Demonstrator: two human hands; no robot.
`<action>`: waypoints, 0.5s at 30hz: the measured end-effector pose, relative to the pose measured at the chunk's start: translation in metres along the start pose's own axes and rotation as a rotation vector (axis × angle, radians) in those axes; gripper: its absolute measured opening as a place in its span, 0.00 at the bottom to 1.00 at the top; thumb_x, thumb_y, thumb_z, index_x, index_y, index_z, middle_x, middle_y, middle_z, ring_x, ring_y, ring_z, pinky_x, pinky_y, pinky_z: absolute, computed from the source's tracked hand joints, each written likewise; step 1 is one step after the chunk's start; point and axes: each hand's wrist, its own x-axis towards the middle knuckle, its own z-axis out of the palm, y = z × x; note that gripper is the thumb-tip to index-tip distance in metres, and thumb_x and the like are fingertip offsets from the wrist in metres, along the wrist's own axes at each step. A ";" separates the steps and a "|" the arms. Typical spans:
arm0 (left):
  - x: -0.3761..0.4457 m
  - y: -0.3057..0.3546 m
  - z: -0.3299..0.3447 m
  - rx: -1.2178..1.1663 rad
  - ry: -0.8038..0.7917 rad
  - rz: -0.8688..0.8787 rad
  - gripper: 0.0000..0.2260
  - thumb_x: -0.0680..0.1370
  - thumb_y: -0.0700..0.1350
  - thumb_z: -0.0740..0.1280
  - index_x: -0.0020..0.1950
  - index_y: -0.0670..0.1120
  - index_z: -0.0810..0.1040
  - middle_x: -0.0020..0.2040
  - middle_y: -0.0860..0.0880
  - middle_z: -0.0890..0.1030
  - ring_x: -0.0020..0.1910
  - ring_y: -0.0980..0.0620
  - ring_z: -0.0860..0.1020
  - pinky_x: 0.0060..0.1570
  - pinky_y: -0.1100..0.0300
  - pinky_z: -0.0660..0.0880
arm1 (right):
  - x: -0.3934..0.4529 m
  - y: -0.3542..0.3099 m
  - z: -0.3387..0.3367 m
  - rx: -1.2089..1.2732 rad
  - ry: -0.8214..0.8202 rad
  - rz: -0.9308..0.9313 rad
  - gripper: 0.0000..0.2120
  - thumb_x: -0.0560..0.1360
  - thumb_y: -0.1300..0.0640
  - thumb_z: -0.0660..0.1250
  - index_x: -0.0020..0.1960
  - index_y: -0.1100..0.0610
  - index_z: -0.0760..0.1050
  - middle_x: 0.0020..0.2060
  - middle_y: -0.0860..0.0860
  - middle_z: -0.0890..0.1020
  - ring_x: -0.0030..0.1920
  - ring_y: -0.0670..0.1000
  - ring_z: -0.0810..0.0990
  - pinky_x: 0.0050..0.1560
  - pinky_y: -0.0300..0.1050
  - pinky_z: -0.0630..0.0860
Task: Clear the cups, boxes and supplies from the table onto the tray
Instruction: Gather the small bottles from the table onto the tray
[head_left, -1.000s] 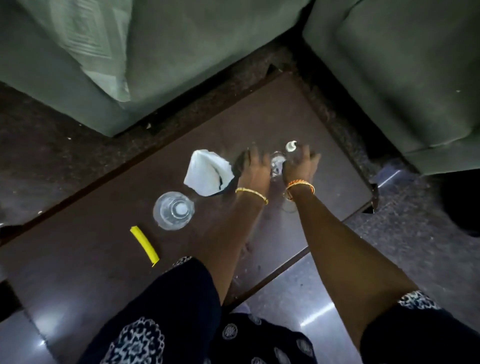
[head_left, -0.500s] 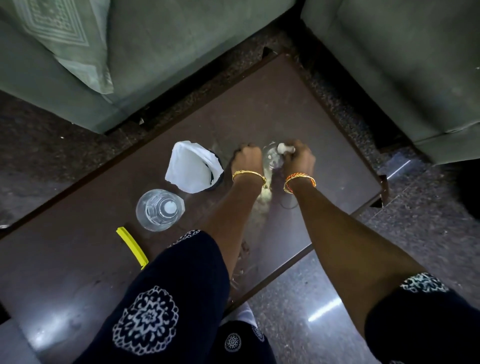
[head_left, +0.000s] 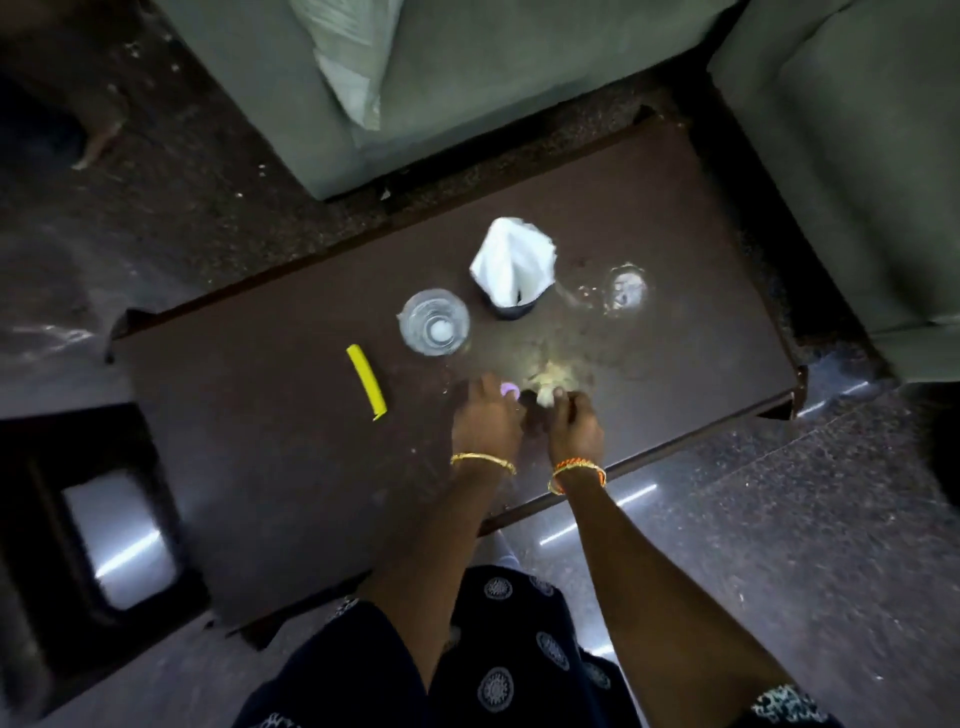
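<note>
On the dark brown table (head_left: 249, 467), my left hand (head_left: 485, 423) and my right hand (head_left: 575, 426) sit close together near the front edge. The left fingertips pinch a small purple piece (head_left: 509, 388). The right fingertips hold a pale crumpled scrap (head_left: 551, 382) lying in a dusty smear. Beyond the hands stands a clear cup (head_left: 434, 322), and a dark holder with white napkins (head_left: 511, 262) is just right of it. A small clear glass (head_left: 626, 288) stands further right. A yellow strip (head_left: 367, 380) lies left of my hands.
Grey-green sofas (head_left: 467, 104) close the far side and the right (head_left: 857, 182), with a pale cushion (head_left: 353, 67) on the far one. A dark-framed low stand with a glossy top (head_left: 119, 540) sits on the floor at the left. Polished floor runs along the table's front.
Both hands left the small clear glass at the far right and drew back toward the front edge, now closing on a purple piece and a crumpled scrap. The camera view shifted left.
</note>
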 end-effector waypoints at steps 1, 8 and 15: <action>-0.010 -0.019 -0.010 -0.063 0.028 -0.063 0.12 0.79 0.46 0.59 0.57 0.39 0.71 0.58 0.38 0.76 0.51 0.35 0.78 0.45 0.47 0.73 | -0.016 -0.003 0.007 -0.026 -0.057 -0.027 0.12 0.79 0.55 0.60 0.50 0.62 0.77 0.46 0.64 0.83 0.47 0.64 0.80 0.41 0.46 0.70; -0.086 -0.154 -0.084 -0.296 0.349 -0.287 0.07 0.76 0.40 0.65 0.49 0.36 0.77 0.49 0.37 0.79 0.49 0.36 0.77 0.47 0.53 0.68 | -0.139 -0.047 0.081 -0.149 -0.389 -0.262 0.08 0.74 0.58 0.66 0.51 0.59 0.79 0.45 0.61 0.84 0.46 0.62 0.81 0.48 0.53 0.78; -0.168 -0.281 -0.161 -0.466 0.830 -0.614 0.07 0.74 0.37 0.68 0.50 0.35 0.80 0.50 0.34 0.74 0.45 0.38 0.78 0.47 0.58 0.72 | -0.250 -0.100 0.169 -0.125 -0.700 -0.391 0.10 0.72 0.66 0.65 0.51 0.57 0.80 0.50 0.60 0.81 0.48 0.60 0.81 0.52 0.55 0.78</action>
